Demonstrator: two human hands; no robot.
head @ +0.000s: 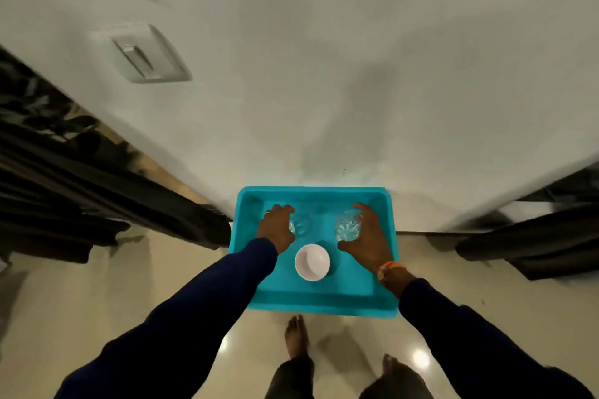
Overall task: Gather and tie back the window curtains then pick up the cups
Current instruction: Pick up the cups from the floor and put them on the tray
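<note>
A turquoise tray point(324, 296) lies on the floor against the white wall. In it stand two clear glass cups and a white cup point(312, 262). My left hand point(275, 227) curls around the left glass cup point(299, 226), fingers over its far side. My right hand point(369, 238) wraps the right glass cup point(347, 225), thumb near me and fingers on the far side. The white cup sits untouched between my wrists, nearer to me. Dark curtains hang at the left point(97, 185) and at the right point(531, 236), bunched near the floor.
A white wall with a switch plate point(142, 55) rises straight ahead. The glossy beige floor point(162, 275) spreads around the tray. My bare feet point(296, 337) stand just behind the tray's near edge.
</note>
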